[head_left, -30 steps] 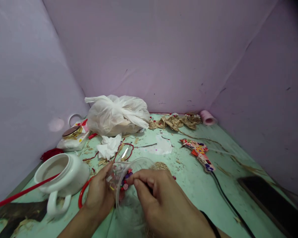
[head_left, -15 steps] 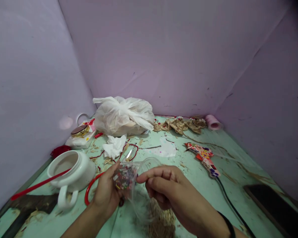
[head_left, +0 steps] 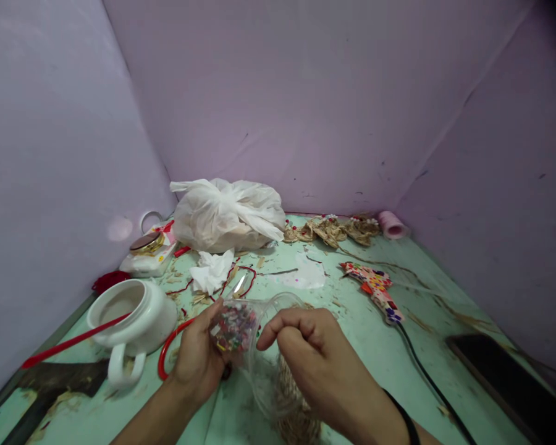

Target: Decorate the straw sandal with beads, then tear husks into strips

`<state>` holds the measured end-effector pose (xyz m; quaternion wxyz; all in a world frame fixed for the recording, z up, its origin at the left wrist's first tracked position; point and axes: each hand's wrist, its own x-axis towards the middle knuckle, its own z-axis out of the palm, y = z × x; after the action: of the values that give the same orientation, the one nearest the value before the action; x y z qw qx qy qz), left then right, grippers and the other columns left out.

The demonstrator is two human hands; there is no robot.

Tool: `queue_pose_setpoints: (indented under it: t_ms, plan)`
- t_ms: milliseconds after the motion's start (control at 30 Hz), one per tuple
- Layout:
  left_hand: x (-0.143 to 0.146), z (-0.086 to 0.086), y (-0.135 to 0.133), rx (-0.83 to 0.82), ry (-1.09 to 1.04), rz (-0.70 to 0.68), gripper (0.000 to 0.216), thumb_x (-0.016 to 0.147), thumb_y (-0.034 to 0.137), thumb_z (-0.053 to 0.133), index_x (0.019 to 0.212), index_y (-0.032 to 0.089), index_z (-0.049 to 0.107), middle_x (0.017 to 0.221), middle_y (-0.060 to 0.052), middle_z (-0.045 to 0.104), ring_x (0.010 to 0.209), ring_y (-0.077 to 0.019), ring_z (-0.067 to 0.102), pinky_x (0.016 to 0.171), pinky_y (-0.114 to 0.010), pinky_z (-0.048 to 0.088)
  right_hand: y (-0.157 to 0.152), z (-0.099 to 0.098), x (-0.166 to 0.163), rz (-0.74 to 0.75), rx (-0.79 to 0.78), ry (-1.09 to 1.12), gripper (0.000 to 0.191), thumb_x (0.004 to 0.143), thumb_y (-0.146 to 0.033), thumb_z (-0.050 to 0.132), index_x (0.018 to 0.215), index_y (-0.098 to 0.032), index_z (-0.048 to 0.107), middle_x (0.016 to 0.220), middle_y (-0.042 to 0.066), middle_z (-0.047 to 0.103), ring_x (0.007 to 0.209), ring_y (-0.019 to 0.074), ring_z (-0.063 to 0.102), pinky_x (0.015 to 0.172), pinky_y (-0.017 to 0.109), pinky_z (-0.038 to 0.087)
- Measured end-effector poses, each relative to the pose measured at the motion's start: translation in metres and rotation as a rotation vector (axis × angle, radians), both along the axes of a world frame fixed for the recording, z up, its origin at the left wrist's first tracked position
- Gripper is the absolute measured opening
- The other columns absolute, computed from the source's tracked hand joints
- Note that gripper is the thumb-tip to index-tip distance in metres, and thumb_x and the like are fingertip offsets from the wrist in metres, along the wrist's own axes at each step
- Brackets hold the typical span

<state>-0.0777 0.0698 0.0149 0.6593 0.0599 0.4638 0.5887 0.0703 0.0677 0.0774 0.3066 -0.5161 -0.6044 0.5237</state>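
My left hand [head_left: 199, 358] is wrapped around a clear plastic container [head_left: 271, 395], tilted so its open mouth faces right. Small multicoloured beads [head_left: 236, 326] are heaped against its far-left bottom. Just at the mouth is my right hand [head_left: 308, 352], its fingers curled and its index finger bent toward the beads. Anything between those fingertips is hidden. Under the container and right hand lies a coiled, braided piece of natural fibre [head_left: 296, 426], partly covered.
A white mug [head_left: 134, 318] holding a red stick stands left, by a dark-bladed tool [head_left: 69, 377]. Behind are a tied white plastic bag [head_left: 229, 216] and fibre pieces [head_left: 331, 230]. A patterned glue gun [head_left: 373, 289] with cord and a black phone [head_left: 505, 383] lie right.
My right index finger has curled and drawn back slightly from the beads. The container's mouth has turned a little more toward me. The left hand stays around the container.
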Motion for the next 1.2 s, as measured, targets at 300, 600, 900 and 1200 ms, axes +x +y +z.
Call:
queue_pose_setpoints:
  t_ms: [300,600,900,1200]
  plan:
    - [-0.001,0.004,0.0,-0.014,-0.001,-0.001,0.017,0.081,0.023,0.047,0.071,0.013,0.057,0.055,-0.002,0.06,0.041,-0.0137,0.055,0.036,-0.022,0.044,0.006,0.007,0.005,0.026,-0.241,0.31,0.027,0.06,-0.009,0.04,0.061,-0.015,0.066,0.046,-0.005,0.044,0.035,0.0034,0.025,0.035,0.018,0.017]
    - [-0.016,0.005,0.001,0.152,0.012,0.037,0.02,0.081,0.029,0.048,0.095,0.018,0.058,0.079,-0.007,0.067,0.064,-0.0264,0.067,0.041,-0.031,0.052,0.014,0.025,0.08,-0.394,-0.283,0.884,0.013,0.057,-0.011,0.055,0.067,-0.016,0.063,0.048,-0.007,0.038,0.039,0.0024,0.016,0.032,0.015,0.008]
    - [-0.002,-0.008,-0.02,0.338,0.077,-0.356,0.069,0.051,0.027,0.078,0.116,0.024,0.054,0.119,-0.008,0.058,0.112,-0.0334,0.05,0.089,-0.042,0.046,-0.011,-0.013,0.021,-0.13,-0.51,0.621,0.062,0.059,-0.013,0.046,0.121,-0.014,0.052,0.046,-0.008,0.044,0.035,0.0028,0.021,0.034,0.017,0.01]
    - [-0.014,-0.006,0.0,0.41,0.906,-0.174,0.061,0.056,0.026,0.074,0.111,0.021,0.049,0.111,-0.008,0.06,0.103,-0.0258,0.055,0.09,-0.037,0.041,0.0,-0.032,0.036,-0.187,-0.603,0.867,0.024,0.06,-0.018,0.058,0.083,-0.013,0.062,0.049,-0.007,0.041,0.038,0.0019,0.019,0.034,0.014,0.009]
